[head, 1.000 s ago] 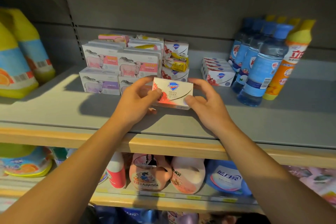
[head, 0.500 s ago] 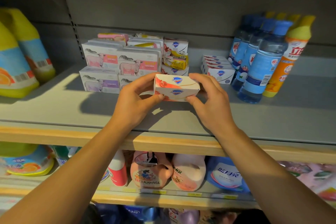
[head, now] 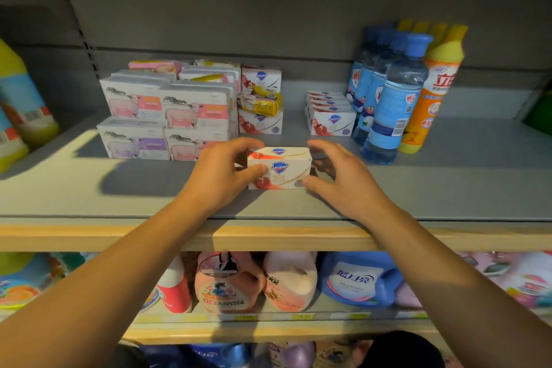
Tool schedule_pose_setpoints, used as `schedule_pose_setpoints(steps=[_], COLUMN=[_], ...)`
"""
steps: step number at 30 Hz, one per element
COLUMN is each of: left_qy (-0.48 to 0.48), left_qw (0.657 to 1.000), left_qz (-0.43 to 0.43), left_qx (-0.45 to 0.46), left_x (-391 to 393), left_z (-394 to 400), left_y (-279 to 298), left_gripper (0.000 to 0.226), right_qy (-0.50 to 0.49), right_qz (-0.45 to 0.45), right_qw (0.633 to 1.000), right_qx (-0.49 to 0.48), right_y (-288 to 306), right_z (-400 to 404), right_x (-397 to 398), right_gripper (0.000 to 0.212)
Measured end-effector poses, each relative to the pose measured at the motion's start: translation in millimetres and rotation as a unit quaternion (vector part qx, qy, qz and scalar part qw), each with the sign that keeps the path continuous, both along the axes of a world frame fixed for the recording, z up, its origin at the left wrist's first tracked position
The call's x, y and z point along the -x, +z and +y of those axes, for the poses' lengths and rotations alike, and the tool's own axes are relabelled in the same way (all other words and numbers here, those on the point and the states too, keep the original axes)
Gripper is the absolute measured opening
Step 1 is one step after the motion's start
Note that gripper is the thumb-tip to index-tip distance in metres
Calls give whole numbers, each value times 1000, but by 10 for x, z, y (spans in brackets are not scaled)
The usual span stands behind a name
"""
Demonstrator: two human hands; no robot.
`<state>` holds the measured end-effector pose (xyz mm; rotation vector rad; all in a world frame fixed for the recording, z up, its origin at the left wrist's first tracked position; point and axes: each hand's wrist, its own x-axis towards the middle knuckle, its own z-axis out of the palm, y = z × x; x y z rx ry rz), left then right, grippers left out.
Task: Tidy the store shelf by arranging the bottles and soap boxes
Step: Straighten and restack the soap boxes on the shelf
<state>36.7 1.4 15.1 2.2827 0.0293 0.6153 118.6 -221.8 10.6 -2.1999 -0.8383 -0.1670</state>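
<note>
Left hand (head: 219, 178) pinches our soap box (head: 279, 169); right hand (head: 340, 181) spread, thumb touching it. Box's left end hidden. Shelf (head: 89, 188) contact unclear.

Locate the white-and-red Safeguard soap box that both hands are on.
In the head view, the white-and-red Safeguard soap box sits centre-front on the grey shelf, between the left hand and right hand, ahead of the stacked soap boxes.

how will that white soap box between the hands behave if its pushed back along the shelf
The soap box looks like stiff carton with flat faces, so it should probably slide, not roll. It rests on a long narrow face, so a high push might tip it. The left hand grips one end; the right hand touches the other.
</note>
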Motion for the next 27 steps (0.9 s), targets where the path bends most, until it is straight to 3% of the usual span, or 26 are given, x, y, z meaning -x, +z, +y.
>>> schedule_pose_setpoints(steps=[4, 12, 27], left_qy=[25, 49, 91], left_qw=[998, 991, 974], left_qz=[-1, -20, -9], left_qx=[-63, -125, -208], left_x=[-299, -871, -1782], left_z=[-192, -514, -848], left_y=[24, -21, -6], left_gripper=[41, 39, 45], right_qy=[-90, -161, -176], right_qz=[-26, -27, -51], right_qw=[990, 959, 952], right_qx=[103, 233, 247], right_y=[-4, -49, -124], right_z=[-428, -956, -944], right_x=[-142, -263, -321], right_gripper=[62, 60, 58])
